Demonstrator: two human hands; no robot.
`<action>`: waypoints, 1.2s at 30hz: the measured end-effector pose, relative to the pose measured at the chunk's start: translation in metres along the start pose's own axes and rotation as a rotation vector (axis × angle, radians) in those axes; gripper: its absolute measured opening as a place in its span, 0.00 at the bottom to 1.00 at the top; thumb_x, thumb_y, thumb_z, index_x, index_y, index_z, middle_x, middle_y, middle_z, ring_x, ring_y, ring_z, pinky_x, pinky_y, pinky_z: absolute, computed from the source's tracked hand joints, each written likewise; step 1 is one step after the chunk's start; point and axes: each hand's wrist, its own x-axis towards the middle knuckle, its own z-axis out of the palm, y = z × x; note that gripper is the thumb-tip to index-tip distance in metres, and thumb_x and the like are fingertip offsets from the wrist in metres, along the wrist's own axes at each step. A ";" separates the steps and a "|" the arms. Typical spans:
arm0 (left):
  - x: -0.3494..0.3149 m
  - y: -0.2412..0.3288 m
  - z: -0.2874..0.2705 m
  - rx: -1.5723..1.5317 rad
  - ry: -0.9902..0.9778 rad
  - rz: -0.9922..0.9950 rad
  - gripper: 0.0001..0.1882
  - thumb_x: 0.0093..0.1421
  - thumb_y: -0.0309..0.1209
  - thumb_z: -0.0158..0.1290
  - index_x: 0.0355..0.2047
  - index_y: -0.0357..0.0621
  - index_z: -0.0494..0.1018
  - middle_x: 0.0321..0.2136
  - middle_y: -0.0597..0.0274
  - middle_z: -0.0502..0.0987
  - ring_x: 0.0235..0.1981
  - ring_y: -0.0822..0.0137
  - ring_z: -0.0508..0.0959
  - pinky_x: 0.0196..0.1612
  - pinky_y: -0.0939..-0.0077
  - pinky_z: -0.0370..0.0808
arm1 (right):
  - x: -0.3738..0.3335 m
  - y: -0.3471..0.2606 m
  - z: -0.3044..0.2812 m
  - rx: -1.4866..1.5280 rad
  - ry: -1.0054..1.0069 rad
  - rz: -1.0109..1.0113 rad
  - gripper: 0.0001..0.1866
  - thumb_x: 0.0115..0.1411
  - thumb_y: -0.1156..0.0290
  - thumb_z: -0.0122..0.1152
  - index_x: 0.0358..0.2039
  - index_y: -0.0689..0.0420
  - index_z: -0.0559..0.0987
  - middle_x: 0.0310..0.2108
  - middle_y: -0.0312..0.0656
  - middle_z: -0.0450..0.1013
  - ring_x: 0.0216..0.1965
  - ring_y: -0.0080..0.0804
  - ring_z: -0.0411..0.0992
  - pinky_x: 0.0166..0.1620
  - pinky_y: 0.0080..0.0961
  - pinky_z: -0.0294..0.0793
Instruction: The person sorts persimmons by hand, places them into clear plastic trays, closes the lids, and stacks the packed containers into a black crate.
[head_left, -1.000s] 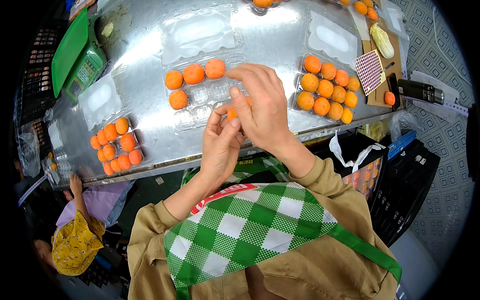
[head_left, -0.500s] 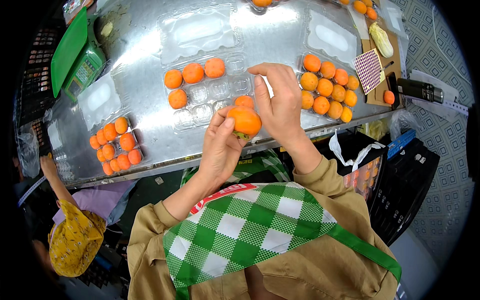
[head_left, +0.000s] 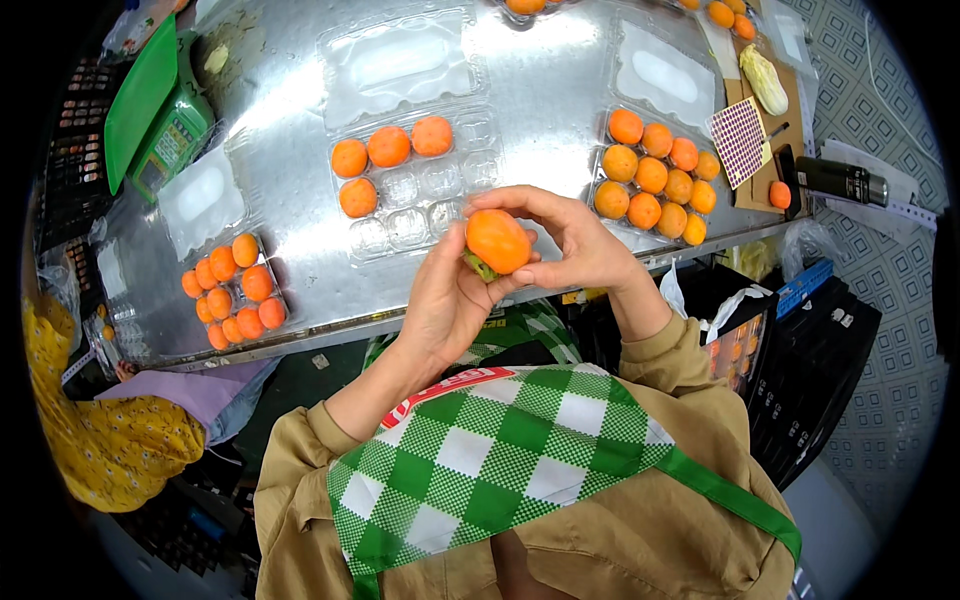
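Both hands hold one orange persimmon (head_left: 497, 241) with a green calyx in front of my chest. My left hand (head_left: 448, 298) cups it from below and my right hand (head_left: 565, 237) closes over it from the right. Just beyond, on the metal table (head_left: 560, 90), lies an open clear plastic tray (head_left: 425, 195) with several persimmons in its far and left cups and the other cups bare.
A filled tray of persimmons (head_left: 655, 180) sits to the right, another (head_left: 230, 292) at the left near the table edge. Empty clear trays (head_left: 400, 60) lie farther back. A green scale (head_left: 165, 140) stands at far left. Another person in yellow (head_left: 100, 440) is at lower left.
My hands have drawn back from the open tray toward me, and the persimmon has come fully into view between them, turned with its calyx to the lower left.
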 end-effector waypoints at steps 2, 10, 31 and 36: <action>0.001 0.000 -0.001 0.007 -0.020 -0.006 0.28 0.67 0.47 0.38 0.58 0.36 0.57 0.51 0.50 0.69 0.52 0.60 0.73 0.52 0.65 0.75 | -0.002 0.002 -0.001 -0.006 0.040 0.018 0.34 0.46 0.68 0.67 0.56 0.59 0.69 0.52 0.41 0.68 0.53 0.31 0.67 0.58 0.32 0.64; -0.002 -0.001 0.003 0.246 0.021 0.117 0.26 0.62 0.36 0.50 0.56 0.35 0.60 0.50 0.54 0.70 0.52 0.58 0.73 0.55 0.60 0.70 | -0.006 0.011 0.001 0.021 0.141 -0.005 0.33 0.46 0.70 0.65 0.55 0.60 0.69 0.50 0.39 0.69 0.51 0.29 0.68 0.56 0.29 0.66; 0.004 0.003 0.001 0.045 0.059 -0.117 0.26 0.66 0.45 0.39 0.55 0.38 0.61 0.48 0.49 0.73 0.49 0.62 0.75 0.53 0.66 0.74 | -0.007 0.009 0.004 0.154 0.090 0.108 0.35 0.49 0.72 0.63 0.60 0.59 0.64 0.54 0.41 0.65 0.54 0.31 0.66 0.59 0.30 0.63; 0.007 0.004 0.008 0.058 0.037 -0.154 0.29 0.67 0.50 0.37 0.55 0.38 0.61 0.48 0.47 0.72 0.51 0.59 0.73 0.53 0.61 0.73 | -0.010 0.010 -0.002 0.044 0.132 0.100 0.36 0.49 0.69 0.65 0.59 0.60 0.64 0.54 0.41 0.66 0.55 0.31 0.66 0.58 0.30 0.64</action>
